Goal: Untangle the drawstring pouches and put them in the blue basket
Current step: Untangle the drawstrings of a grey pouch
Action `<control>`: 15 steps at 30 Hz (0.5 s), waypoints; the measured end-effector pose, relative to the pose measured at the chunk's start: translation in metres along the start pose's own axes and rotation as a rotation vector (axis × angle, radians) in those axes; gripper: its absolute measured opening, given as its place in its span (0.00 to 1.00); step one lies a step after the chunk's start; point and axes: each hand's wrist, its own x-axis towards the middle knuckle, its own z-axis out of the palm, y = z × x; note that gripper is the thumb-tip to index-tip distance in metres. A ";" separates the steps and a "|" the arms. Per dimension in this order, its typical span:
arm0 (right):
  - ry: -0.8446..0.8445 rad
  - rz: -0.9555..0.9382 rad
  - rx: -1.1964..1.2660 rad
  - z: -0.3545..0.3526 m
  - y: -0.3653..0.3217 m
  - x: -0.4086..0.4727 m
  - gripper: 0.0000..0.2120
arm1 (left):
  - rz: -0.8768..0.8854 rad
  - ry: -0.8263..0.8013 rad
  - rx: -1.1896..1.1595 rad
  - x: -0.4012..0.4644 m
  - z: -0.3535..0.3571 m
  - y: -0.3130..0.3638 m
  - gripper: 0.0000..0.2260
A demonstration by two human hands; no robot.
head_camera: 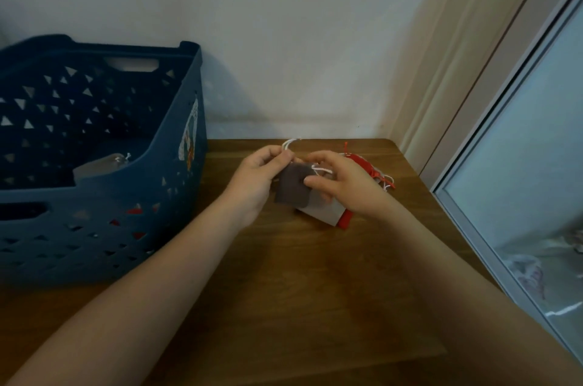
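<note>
My left hand (257, 175) pinches a white cord (288, 145) between thumb and fingers, the loop of it sticking up past my fingertips toward the wall (284, 22). Hanging just under that pinch is a brown pouch (291, 187), which sits against my palm. My right hand (342, 185) has its fingers curled in around the same bundle; my thumb presses the pouch's upper right corner, and a strand of white cord crosses just above it. Whether my other right fingers grip cord or cloth I cannot tell, since the hand hides them.

Beneath the brown pouch, a grey pouch (325, 212) pokes out low, and a red pouch (345, 220) shows at its right edge. More red cloth (362, 164) and loose red and white cords (388, 182) lie behind my right hand on the table (299, 284).

All of this is to the right of the basket (176, 120), apart from it. The basket stands on the table's left side against the wall. Inside it a grey pouch with a white cord (97, 166) lies on the bottom, and some red shows through the holes of its near wall.

To the right of the table runs a window (536, 164).
</note>
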 end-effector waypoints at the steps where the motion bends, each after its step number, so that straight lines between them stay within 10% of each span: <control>1: -0.038 -0.016 -0.007 -0.003 0.001 0.000 0.04 | 0.000 0.015 -0.025 0.000 -0.004 0.001 0.08; 8: -0.141 -0.007 0.334 -0.011 -0.002 0.002 0.15 | -0.075 0.116 -0.166 0.004 -0.014 0.004 0.06; 15: 0.247 0.154 0.899 -0.006 -0.016 0.014 0.18 | -0.082 0.130 -0.377 0.012 -0.017 0.020 0.09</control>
